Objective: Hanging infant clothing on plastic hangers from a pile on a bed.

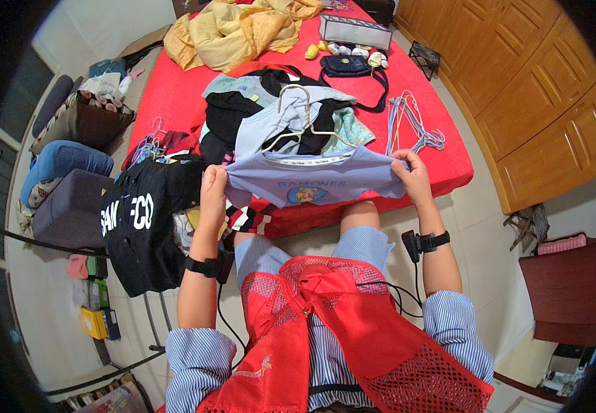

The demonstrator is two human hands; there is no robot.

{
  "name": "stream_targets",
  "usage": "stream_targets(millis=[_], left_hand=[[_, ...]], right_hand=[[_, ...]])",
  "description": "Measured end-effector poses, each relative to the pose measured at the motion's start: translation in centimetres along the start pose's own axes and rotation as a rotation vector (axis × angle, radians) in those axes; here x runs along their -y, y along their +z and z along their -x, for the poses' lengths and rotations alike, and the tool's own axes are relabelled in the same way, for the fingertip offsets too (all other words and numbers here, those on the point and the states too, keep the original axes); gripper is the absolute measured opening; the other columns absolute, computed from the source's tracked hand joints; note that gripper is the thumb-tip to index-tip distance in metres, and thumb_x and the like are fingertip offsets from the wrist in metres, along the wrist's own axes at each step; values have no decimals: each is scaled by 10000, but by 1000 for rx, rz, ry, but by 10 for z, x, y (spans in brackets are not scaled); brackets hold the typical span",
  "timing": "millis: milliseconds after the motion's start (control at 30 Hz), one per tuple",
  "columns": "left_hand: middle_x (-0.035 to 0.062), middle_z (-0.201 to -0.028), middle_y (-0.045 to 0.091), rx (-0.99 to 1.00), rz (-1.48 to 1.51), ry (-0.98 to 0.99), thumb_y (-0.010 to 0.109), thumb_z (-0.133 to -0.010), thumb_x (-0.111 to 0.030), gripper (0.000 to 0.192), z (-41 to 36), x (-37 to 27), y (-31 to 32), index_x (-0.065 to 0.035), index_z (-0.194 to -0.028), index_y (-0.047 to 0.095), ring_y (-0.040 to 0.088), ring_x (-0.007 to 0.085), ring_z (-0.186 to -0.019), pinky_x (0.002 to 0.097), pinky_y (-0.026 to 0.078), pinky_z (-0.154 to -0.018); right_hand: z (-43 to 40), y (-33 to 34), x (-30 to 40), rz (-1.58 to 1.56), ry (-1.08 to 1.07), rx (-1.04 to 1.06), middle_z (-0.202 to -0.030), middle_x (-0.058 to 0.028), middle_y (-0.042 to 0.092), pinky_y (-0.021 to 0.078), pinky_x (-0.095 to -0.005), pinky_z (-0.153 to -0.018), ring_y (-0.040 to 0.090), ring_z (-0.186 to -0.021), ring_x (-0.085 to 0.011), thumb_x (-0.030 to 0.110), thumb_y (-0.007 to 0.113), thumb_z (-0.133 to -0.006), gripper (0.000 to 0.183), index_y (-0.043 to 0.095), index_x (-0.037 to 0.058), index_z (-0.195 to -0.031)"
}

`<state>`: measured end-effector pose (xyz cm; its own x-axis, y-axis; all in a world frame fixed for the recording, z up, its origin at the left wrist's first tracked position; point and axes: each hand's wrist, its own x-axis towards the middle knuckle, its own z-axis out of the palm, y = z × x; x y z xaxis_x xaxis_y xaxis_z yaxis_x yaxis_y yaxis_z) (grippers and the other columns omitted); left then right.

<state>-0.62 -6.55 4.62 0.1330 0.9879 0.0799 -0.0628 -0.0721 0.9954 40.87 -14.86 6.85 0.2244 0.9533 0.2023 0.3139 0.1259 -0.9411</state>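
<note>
A lavender-blue printed T-shirt (318,180) is stretched out sideways over the near edge of the bed. My left hand (214,188) pinches the shirt at one sleeve, and my right hand (410,173) grips it at the opposite sleeve. A pale wire clothes hanger (305,116) sits inside the shirt, its hook and upper arms rising out of the neck opening. The rest of the hanger is hidden by the fabric. Behind the shirt lies a heap of clothes with a light-blue garment (261,126) and black garments (230,111).
On the red-covered bed (174,93) lie wire hangers (414,124), a dark shoulder bag (347,66), rolled socks (360,51) and a yellow quilt (241,36). Black clothing (148,227) with white lettering hangs on a metal rack (156,320) at left. Wooden wardrobes (545,118) line the right.
</note>
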Motion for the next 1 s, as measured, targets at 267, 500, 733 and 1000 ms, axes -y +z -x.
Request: stream_targets(millis=[267, 500, 733, 1000], left_hand=[[-44, -735, 436, -17, 50, 12, 436, -906, -279, 210, 4, -9, 10, -83, -848, 485, 390, 44, -662, 201, 322, -589], [-22, -778, 482, 53, 100, -77, 438, -906, -255, 166, 3, -5, 6, -94, -886, 474, 446, 59, -711, 213, 368, -640], [-4, -692, 454, 0, -437, 233, 470, -863, -194, 161, -2, -31, 8, -42, -817, 495, 438, 94, -665, 235, 363, -597], [70, -872, 574, 110, -661, 172, 688, -683, -261, 385, 7, -58, 1, -25, -957, 557, 537, 144, -822, 267, 416, -724]], right_hand=[[0, 2, -9, -47, -20, 87, -824, 8, 525, 387, -231, -716, 457, -764, -80, 236, 567, -835, 234, 575, 38, -959], [0, 2, -44, -148, 136, 169, -759, 48, 510, 394, -210, -676, 445, -707, -48, 214, 494, -887, 203, 569, 32, -937], [-4, 8, -35, -416, 140, -23, -736, 49, 525, 402, -189, -576, 471, -638, -34, 214, 514, -879, 160, 558, 61, -903], [-9, 8, -18, -561, 81, -88, -741, 25, 562, 425, -214, -612, 507, -645, -59, 240, 535, -867, 177, 557, 65, -875]])
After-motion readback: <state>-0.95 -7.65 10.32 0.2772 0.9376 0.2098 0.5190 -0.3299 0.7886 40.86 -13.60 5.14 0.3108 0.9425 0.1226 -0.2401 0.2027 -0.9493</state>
